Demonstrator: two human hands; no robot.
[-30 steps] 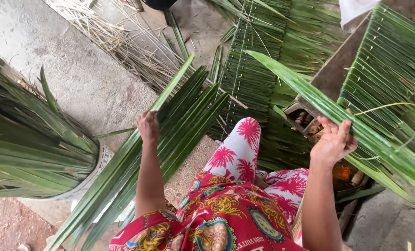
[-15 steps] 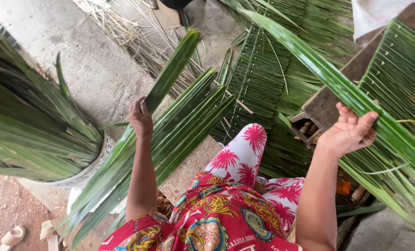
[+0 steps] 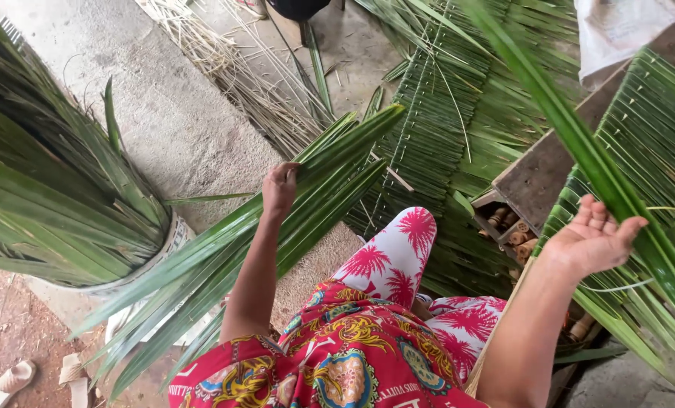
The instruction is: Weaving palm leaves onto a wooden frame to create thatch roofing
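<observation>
The right hand (image 3: 594,242) lies open, palm up, fingers loosely cupping a long leaf (image 3: 579,136) that slants up past the mat (image 3: 421,128). The left hand (image 3: 280,189) grips the leaf pile (image 3: 277,227) near its tips. The leaf looks light, springy and slick, best pinched along its stiff midrib

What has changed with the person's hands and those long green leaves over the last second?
The left hand moved right along the leaf pile; the leaf it was lifting is down among the others. The right hand slid right and down, and its long leaf swung up steeper. The bundle in the tub and the woven leaf panels stayed put.
</observation>
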